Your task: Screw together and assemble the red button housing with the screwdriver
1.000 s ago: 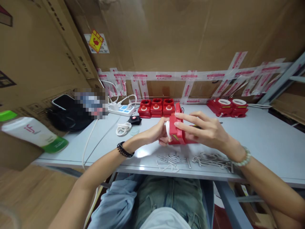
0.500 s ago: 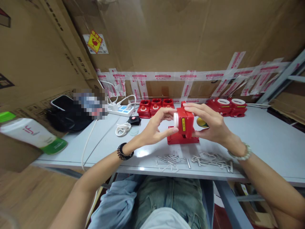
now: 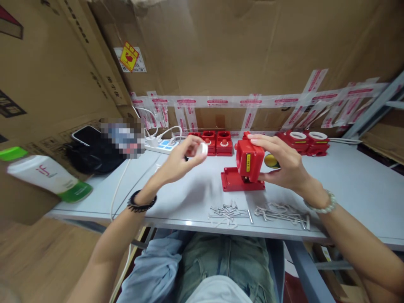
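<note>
My right hand (image 3: 280,166) grips a red plastic box (image 3: 249,158) with a yellow label, holding it upright above a flat red base plate (image 3: 235,182) that lies on the grey table (image 3: 347,189). My left hand (image 3: 181,160) is raised to the left of the box and pinches a small white ring (image 3: 203,148) between its fingertips. A black hair tie sits on the left wrist and a pale bead bracelet on the right wrist.
Screws (image 3: 227,210) and longer metal pins (image 3: 280,212) lie near the table's front edge. Three red button units (image 3: 217,143) and two red housings with white rings (image 3: 304,141) stand at the back. A power strip (image 3: 162,145), black bag (image 3: 91,153) and bottle (image 3: 44,176) are at the left.
My left hand pulled the white ring off the red box and moved left with it. My right hand lifted the box and turned it upright above the base plate.
</note>
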Demonstrator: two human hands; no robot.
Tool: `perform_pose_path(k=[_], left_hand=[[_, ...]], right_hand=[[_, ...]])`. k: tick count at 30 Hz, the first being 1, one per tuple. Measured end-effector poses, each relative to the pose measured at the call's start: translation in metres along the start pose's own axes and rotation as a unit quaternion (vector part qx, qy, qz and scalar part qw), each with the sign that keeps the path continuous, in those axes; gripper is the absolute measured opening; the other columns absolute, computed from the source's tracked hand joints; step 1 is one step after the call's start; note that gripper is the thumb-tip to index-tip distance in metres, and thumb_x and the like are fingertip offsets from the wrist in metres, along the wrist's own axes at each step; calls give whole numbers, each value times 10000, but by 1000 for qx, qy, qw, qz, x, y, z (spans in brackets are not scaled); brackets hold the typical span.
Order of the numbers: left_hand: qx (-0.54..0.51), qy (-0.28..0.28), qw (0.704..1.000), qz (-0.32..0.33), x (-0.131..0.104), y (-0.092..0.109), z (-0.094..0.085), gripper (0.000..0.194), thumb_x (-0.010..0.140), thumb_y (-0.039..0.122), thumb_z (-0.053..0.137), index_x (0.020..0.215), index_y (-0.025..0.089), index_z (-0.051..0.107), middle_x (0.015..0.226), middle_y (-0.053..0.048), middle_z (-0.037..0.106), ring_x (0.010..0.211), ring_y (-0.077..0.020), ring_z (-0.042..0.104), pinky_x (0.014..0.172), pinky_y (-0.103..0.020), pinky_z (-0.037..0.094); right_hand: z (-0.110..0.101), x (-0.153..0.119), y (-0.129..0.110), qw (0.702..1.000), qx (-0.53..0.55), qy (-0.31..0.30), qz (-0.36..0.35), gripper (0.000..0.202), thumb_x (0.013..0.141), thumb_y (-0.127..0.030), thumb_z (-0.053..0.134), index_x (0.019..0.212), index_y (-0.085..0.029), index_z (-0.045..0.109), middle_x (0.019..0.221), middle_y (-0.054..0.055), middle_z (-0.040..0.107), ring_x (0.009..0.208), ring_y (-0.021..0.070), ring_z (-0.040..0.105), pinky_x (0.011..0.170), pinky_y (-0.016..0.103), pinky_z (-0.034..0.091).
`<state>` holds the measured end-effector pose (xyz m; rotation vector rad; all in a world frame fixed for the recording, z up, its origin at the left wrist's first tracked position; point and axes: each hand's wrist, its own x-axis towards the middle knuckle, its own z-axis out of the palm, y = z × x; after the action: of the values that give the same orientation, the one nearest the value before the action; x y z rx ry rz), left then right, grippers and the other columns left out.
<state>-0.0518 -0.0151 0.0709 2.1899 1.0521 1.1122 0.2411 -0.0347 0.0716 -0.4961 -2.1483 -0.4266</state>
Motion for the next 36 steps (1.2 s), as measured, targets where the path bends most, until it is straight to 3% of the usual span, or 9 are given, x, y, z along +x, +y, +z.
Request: perform_pose_path(k=[2, 4, 7, 14, 20, 24, 27, 30, 36], left_hand=[[166, 0, 986, -19, -16, -12, -31, 417, 844, 517, 583, 1111, 198, 542, 1005, -57, 593, 894, -206, 545, 799, -329, 441], [274, -67, 957, -73, -33, -31, -59, 459, 835, 557, 562, 1135, 210, 565, 1050, -73, 603, 957, -249, 546, 864, -370, 421], [323, -144, 921, -162, -51, -58, -85, 548, 783, 637, 566, 1123, 208, 572, 1018, -75, 624, 918, -273, 578, 815, -360, 428], [267, -123, 940, -171, -70, -69, -83, 572, 785, 540, 662, 1220, 262, 416, 954, -2, 595, 840, -218, 594, 760, -304, 456], [309, -99, 935, -141, -67, -77, -82, 634, 754, 579, 665, 1184, 184, 417, 1148, -107, 551, 1034, -298, 573, 888, -424, 479], [313, -56, 947, -42, -56, -48, -60, 585, 865, 546, 573, 1288, 178, 407, 1306, -144, 499, 1230, -318, 499, 1041, -485, 414], [234, -67, 965, 94, -40, -10, -23, 553, 920, 451, 570, 1377, 234, 347, 1421, -128, 446, 1332, -273, 442, 1116, -457, 383], [177, -89, 955, 219, -17, 17, 17, 700, 891, 454, 629, 1454, 255, 264, 1503, -137, 382, 1414, -284, 352, 1178, -481, 318], [29, -68, 966, 247, 19, 17, 61, 769, 885, 414, 632, 1502, 268, 197, 1500, -134, 404, 1266, -275, 514, 1041, -435, 472]], right_hand=[[0, 0, 0, 1000, 3, 0, 3, 775, 758, -264, 766, 1442, -287, 400, 1328, 119, 616, 1173, 280, 624, 766, 387, 638], [1, 0, -1, 1000, 3, -3, 4, 766, 766, -275, 761, 1441, -288, 400, 1316, 118, 623, 1165, 277, 627, 752, 380, 640], [1, 1, -3, 1000, -3, -11, 4, 761, 771, -278, 759, 1440, -287, 396, 1307, 125, 623, 1134, 268, 641, 732, 370, 639], [1, 0, -4, 1000, -4, -24, 10, 756, 757, -266, 771, 1425, -254, 417, 1298, 144, 624, 1115, 278, 646, 754, 387, 633], [2, 0, -3, 1000, -9, -25, 9, 756, 740, -284, 784, 1406, -254, 429, 1279, 144, 634, 1107, 275, 653, 851, 422, 604], [3, 0, -4, 999, 10, -3, 33, 769, 704, -322, 813, 1376, -230, 450, 1252, 141, 649, 1096, 278, 660, 914, 439, 575], [2, -1, -6, 996, 47, 21, 74, 822, 624, -408, 850, 1335, -245, 471, 1215, 106, 659, 1053, 276, 674, 884, 411, 585], [1, -2, -7, 989, 93, 20, 112, 819, 599, -442, 850, 1303, -271, 469, 1163, 74, 670, 951, 253, 694, 797, 370, 595], [-3, -2, 1, 972, 139, 4, 192, 664, 643, -440, 824, 1201, -255, 514, 1032, 35, 673, 856, 219, 683, 737, 333, 569]])
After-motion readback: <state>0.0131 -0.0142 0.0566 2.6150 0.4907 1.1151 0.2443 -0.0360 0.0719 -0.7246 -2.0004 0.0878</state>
